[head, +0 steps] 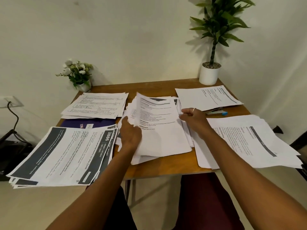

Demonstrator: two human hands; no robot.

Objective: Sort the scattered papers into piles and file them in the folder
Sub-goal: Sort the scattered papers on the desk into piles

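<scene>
Status: we're seated at the desk [166,169], both hands on the centre pile [167,146].

- Our left hand [131,135] is at the pile's left edge. The fingers are tucked under the top sheets [156,113] and hold that edge raised off the stack.
- Our right hand [192,118] has its fingers curled and pinches the right edge of the same top sheets. There is a ring [193,110] on one finger.
- The top sheets are bowed, far end up and printed side toward us. The rest of the centre pile lies loose and fanned beneath.

Other paper on the desk:
- The front-left pile [63,156] has dark header bands and overhangs the desk's near-left edge.
- The back-left pile [98,105] looks like printed forms and lies flat.
- The purple folder [88,124] lies closed and flat between those two piles, partly covered by both.
- The back-right pile [207,97] lies flat, and a blue stapler [217,112] pokes out from under its near edge.
- The front-right pile [249,143] runs over the right edge of the desk.

None of the paper is in the folder.

Far corners of the desk: a white pot of flowers [79,77] on the left and a potted plant [210,73] on the right, both against the wall.
</scene>
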